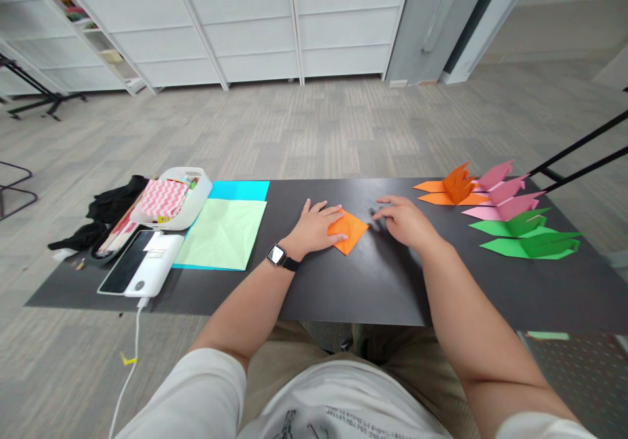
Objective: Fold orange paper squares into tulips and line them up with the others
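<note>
A folded orange origami paper [354, 231] lies on the dark table in front of me, its pointed corner aimed right. My left hand [316, 228], with a watch on the wrist, rests flat over the paper's left part, fingers spread, hiding that side. Just right of the paper's corner is my right hand [400, 220], apart from it; its index finger stretches out and nothing shows between the fingers. Folded paper figures stand at the right: orange ones [454, 187], pink ones [505, 199] and green ones [532, 236].
Light green paper sheets [223, 233] lie over blue sheets [240, 190] left of my hands. Farther left are a white basket [199, 197], a phone [125, 262], a white power bank [156, 265] with a cable, and black cloth [115, 200]. The table's [353, 305] near edge borders my lap.
</note>
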`<act>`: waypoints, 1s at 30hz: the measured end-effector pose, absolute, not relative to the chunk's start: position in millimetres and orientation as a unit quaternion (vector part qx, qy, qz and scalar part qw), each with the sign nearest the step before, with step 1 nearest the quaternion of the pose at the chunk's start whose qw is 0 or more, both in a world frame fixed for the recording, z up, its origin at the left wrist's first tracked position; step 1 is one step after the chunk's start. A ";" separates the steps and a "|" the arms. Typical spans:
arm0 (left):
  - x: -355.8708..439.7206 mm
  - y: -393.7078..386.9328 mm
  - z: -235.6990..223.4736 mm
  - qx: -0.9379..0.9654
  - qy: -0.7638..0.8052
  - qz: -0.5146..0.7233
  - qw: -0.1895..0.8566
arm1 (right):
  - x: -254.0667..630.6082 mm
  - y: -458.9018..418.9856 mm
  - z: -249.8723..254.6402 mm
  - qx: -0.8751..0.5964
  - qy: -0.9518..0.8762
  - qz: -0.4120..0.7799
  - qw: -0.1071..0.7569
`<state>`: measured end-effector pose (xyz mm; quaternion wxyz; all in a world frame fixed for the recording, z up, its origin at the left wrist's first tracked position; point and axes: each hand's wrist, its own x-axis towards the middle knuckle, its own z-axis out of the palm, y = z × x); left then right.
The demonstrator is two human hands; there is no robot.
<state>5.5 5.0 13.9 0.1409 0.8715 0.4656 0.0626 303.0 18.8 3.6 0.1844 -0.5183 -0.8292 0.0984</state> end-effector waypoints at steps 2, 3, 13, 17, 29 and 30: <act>4.8 4.4 12.8 0.876 0.459 0.062 0.139 | 294.3 17.6 2.0 -0.498 -0.831 0.098 0.228; 4.3 4.2 11.9 0.878 0.454 0.062 0.138 | 288.6 16.2 1.1 -0.480 -0.839 0.105 0.233; -2.0 4.3 7.2 0.900 0.409 0.072 0.130 | 269.6 7.0 -6.4 -0.483 -0.855 0.104 0.157; 1.8 6.3 13.9 0.897 0.400 0.147 0.116 | 272.1 10.3 -8.0 -0.501 -0.845 0.086 0.164; 3.7 7.7 10.0 0.888 0.417 0.122 0.152 | 279.3 19.5 -15.3 -0.486 -0.844 0.104 0.202; 3.2 7.7 10.8 0.886 0.419 0.122 0.154 | 280.5 20.2 -15.5 -0.488 -0.843 0.104 0.202</act>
